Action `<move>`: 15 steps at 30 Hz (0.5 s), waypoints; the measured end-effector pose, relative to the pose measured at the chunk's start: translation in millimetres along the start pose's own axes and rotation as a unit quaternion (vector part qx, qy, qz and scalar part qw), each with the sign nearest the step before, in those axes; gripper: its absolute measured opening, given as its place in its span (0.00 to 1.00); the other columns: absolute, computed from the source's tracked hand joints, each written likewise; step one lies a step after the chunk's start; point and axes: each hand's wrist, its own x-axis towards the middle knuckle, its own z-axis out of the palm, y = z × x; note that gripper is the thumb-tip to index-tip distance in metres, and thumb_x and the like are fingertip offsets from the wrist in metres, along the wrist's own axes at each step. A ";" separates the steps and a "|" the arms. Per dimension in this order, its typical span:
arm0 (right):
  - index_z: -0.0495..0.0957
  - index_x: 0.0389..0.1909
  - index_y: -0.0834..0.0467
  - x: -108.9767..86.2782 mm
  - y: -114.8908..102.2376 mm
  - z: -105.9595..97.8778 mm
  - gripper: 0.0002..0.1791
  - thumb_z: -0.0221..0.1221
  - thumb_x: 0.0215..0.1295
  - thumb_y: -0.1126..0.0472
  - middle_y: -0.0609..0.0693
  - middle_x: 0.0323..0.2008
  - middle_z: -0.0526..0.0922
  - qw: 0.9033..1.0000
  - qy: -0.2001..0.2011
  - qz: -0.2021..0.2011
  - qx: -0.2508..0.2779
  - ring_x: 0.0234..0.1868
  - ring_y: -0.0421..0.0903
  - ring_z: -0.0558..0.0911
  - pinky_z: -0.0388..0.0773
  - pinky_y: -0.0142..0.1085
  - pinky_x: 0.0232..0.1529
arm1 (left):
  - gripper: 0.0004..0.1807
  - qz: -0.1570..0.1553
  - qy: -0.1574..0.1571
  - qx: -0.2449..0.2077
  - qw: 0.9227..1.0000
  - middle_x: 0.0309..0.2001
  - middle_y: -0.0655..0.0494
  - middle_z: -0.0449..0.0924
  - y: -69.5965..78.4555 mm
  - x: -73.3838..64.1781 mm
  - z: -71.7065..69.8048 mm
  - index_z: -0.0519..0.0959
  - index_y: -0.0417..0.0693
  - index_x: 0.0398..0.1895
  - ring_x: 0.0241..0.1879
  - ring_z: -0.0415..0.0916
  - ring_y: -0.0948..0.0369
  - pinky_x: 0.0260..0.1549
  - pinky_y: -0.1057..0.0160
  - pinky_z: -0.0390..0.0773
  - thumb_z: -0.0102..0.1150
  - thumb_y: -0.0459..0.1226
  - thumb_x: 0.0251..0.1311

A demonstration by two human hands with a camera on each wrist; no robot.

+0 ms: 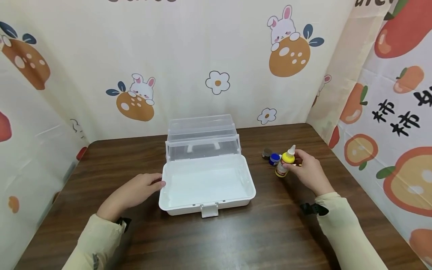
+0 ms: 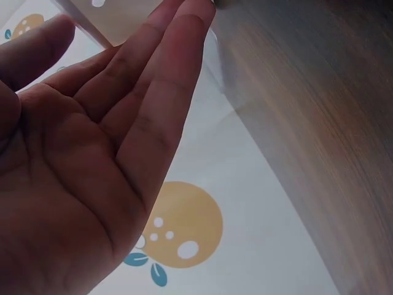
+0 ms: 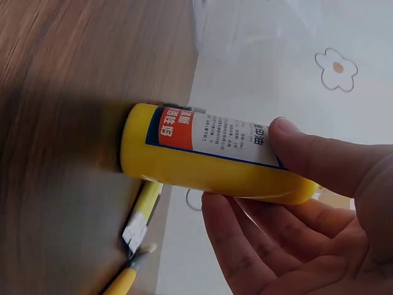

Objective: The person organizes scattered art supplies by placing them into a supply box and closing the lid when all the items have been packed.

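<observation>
On the table stands a white plastic storage box [image 1: 206, 183], its clear lid [image 1: 203, 138] raised at the back and its inside bare. My left hand [image 1: 136, 191] is at the box's left rim, thumb and fingertips right at the edge. In the left wrist view that hand [image 2: 116, 123] has its fingers nearly straight and the thumb apart. My right hand [image 1: 308, 172] grips a yellow squeeze bottle [image 1: 282, 168] with a white nozzle, right of the box. Seen from the right wrist, the thumb lies on the bottle's printed label [image 3: 227, 135], fingers on the opposite side.
A dark little pot [image 1: 266, 153] and a blue little pot [image 1: 274, 159] sit just left of the bottle. Beyond the bottle, the right wrist view shows a brush [image 3: 126, 279] and a yellow-and-white slim item [image 3: 142, 215]. Patterned cloth [image 1: 189, 67] hangs behind the table.
</observation>
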 end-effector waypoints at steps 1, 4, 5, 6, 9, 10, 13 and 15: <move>0.71 0.61 0.65 -0.9 -1.2 0.9 0.29 0.64 0.67 0.52 0.65 0.53 0.79 1.000 0.000 -0.002 -0.002 0.53 0.62 0.78 0.77 0.56 0.51 | 0.24 0.001 -0.002 0.000 1.000 0.57 0.46 0.80 0.3 0.3 -0.1 0.76 0.40 0.63 0.57 0.76 0.50 0.56 0.42 0.73 0.51 0.46 0.73; 0.71 0.60 0.65 -2.8 -7.2 5.2 0.27 0.64 0.67 0.53 0.65 0.53 0.80 1.000 -0.001 -0.013 -0.001 0.52 0.61 0.79 0.78 0.56 0.51 | 0.24 0.006 -0.001 0.000 1.000 0.57 0.46 0.80 0.8 0.8 0.3 0.75 0.40 0.64 0.57 0.76 0.49 0.56 0.42 0.73 0.50 0.46 0.73; 0.72 0.60 0.64 -3.2 -10.6 6.9 0.27 0.64 0.66 0.53 0.64 0.53 0.80 1.000 -0.004 -0.019 0.000 0.52 0.61 0.79 0.78 0.56 0.51 | 0.24 0.007 0.001 0.001 1.000 0.56 0.46 0.80 0.9 0.7 0.7 0.75 0.40 0.64 0.57 0.77 0.49 0.56 0.42 0.73 0.50 0.45 0.73; 0.72 0.60 0.64 -3.3 -14.2 8.6 0.27 0.64 0.66 0.54 0.64 0.53 0.80 1.000 -0.006 -0.024 0.003 0.53 0.61 0.79 0.78 0.56 0.51 | 0.24 0.008 0.003 0.001 1.000 0.56 0.46 0.80 1.0 0.4 0.9 0.76 0.40 0.64 0.57 0.77 0.49 0.56 0.42 0.73 0.50 0.45 0.73; 0.72 0.60 0.64 -3.4 -27.9 13.6 0.26 0.64 0.66 0.55 0.63 0.54 0.80 0.999 -0.016 -0.044 0.010 0.54 0.61 0.79 0.77 0.56 0.52 | 0.24 0.009 0.010 0.004 1.000 0.57 0.46 0.80 1.3 -1.3 1.7 0.75 0.40 0.64 0.58 0.76 0.48 0.56 0.42 0.73 0.49 0.44 0.74; 0.72 0.60 0.64 -3.4 -32.9 14.9 0.26 0.64 0.66 0.55 0.63 0.53 0.80 0.998 -0.020 -0.052 0.011 0.54 0.61 0.79 0.77 0.56 0.52 | 0.24 0.009 0.011 0.003 1.000 0.57 0.46 0.80 1.3 -2.0 1.9 0.75 0.40 0.65 0.58 0.76 0.48 0.56 0.42 0.72 0.49 0.44 0.74; 0.74 0.58 0.63 -3.9 -47.3 17.8 0.24 0.65 0.66 0.57 0.61 0.52 0.81 0.997 -0.023 -0.079 0.008 0.51 0.58 0.80 0.78 0.54 0.52 | 0.24 0.007 0.013 0.001 1.000 0.59 0.45 0.79 1.8 -3.3 2.6 0.74 0.39 0.66 0.60 0.75 0.47 0.57 0.41 0.72 0.49 0.45 0.74; 0.75 0.57 0.62 -4.6 -56.0 19.2 0.22 0.65 0.65 0.58 0.59 0.50 0.82 0.995 -0.023 -0.101 0.010 0.49 0.56 0.82 0.78 0.53 0.51 | 0.25 0.005 0.016 0.001 1.000 0.59 0.44 0.78 2.0 -3.6 3.4 0.74 0.39 0.66 0.60 0.75 0.47 0.57 0.41 0.72 0.49 0.45 0.74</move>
